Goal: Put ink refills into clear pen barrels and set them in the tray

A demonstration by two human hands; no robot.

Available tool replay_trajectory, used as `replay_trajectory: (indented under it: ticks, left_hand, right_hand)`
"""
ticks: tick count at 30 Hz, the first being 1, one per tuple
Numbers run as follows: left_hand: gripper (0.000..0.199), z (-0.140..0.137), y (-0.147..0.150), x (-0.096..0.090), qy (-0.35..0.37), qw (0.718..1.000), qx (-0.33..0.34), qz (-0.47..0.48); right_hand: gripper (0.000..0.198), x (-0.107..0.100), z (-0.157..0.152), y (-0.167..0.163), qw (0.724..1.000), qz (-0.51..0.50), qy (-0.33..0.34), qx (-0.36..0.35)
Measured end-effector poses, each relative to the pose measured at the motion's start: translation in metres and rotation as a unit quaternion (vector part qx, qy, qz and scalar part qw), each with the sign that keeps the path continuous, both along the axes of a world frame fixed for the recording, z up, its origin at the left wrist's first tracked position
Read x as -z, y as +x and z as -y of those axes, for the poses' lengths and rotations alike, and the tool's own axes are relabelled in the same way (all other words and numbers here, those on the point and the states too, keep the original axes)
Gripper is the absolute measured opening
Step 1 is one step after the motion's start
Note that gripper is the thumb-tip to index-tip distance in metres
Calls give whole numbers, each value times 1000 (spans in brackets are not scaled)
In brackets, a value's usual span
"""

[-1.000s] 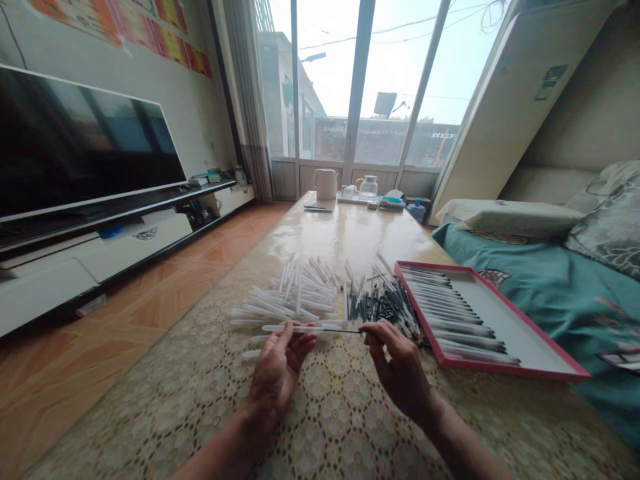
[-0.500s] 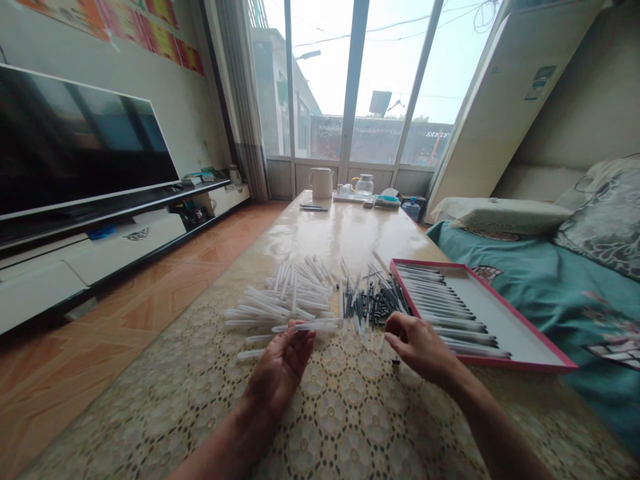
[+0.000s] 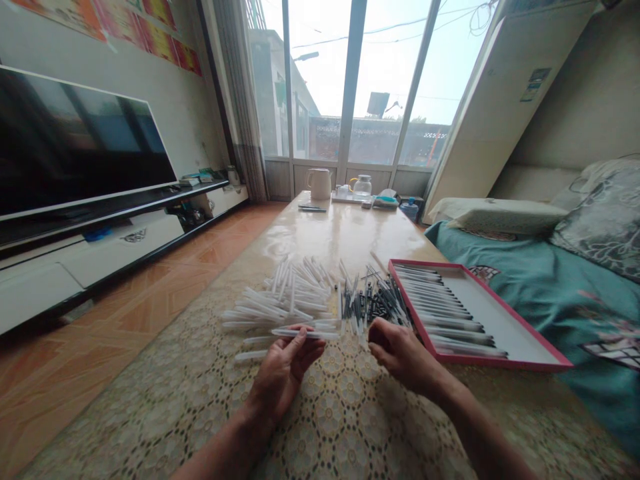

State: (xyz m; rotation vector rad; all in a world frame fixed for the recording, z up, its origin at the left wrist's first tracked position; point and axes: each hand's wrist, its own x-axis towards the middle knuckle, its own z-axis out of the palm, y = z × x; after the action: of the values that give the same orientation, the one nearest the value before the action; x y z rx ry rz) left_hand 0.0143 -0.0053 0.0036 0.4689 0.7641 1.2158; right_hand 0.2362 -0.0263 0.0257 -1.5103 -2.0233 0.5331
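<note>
My left hand (image 3: pixel 286 365) pinches a translucent white pen barrel (image 3: pixel 325 335) between thumb and fingers, level above the table. A heap of similar white barrels (image 3: pixel 275 303) lies just beyond it. My right hand (image 3: pixel 403 353) is closed, its fingertips curled toward the left hand and apart from the barrel. Whatever may be in those fingertips is hidden. Beyond the right hand lie small black pen parts (image 3: pixel 383 308) and dark refills (image 3: pixel 357 303). To the right, a pink-rimmed box lid (image 3: pixel 533 340) holds a row of pens (image 3: pixel 443 310) with black ends.
The table (image 3: pixel 345 433) has a flower-patterned cover. At its far end stand a beige jug (image 3: pixel 319 184), a glass pot (image 3: pixel 363 186) and a tissue pack (image 3: pixel 385 201). A sofa (image 3: pixel 505 267) runs along the right side, a TV cabinet (image 3: pixel 145 250) along the left.
My right hand has moved left, closer to the left hand. The small black piece that lay below it on the table no longer shows. My left hand still holds the barrel.
</note>
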Motion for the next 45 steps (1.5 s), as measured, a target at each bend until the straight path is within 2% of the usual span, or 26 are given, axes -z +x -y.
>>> replay_trajectory:
  ticks: [3,6,12,27,34,39,42,45]
  left_hand:
    - [7,0,0,1,9,1000,1,-2]
    - [6,0,-1,3,18,1000,11,1]
    - [7,0,-1,4,27,999,27,8]
    - [9,2,1,2,17,999,31,-18]
    - [11,3,0,5,35,997,59,-20]
    - [11,2,0,6,31,998,58,-20]
    - [11,1,1,5,23,999,31,-20]
    - [10,2,0,4,24,999,31,-23]
  right_hand:
    - [5,-2,2,-26,995,-103,16,6]
    - [4,5,4,-43,984,-174,34,23]
    - [2,16,2,-50,967,-251,26,23]
    - [7,17,3,-50,962,-270,23,23]
    - [28,25,1,-47,959,-282,-23,22]
    - [45,28,1,-46,968,-248,-21,20]
    - [32,22,3,-47,976,-218,-12,14]
    - [18,18,5,-47,980,-201,-7,4]
